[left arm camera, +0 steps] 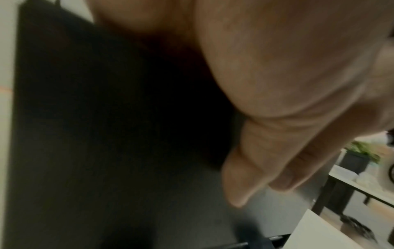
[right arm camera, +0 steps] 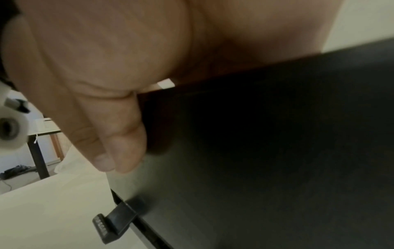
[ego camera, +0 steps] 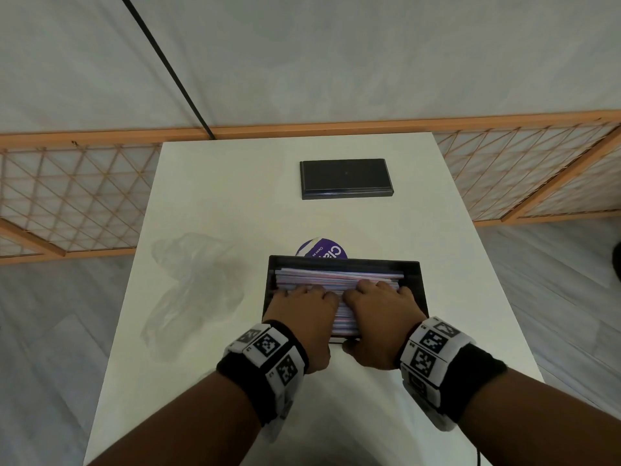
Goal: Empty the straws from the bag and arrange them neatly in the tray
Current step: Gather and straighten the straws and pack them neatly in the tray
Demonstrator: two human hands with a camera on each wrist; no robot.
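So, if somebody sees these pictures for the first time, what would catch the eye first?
Probably the two hands, left hand and right hand, lying side by side on a layer of pink and blue straws inside a black tray near the front of the white table. Left of the tray lies a crumpled clear bag, and a black lid sits further back.

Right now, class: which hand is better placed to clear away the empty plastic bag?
Left. The left hand lies nearer the bag, which sits left of the tray; the right hand would probably cross over.
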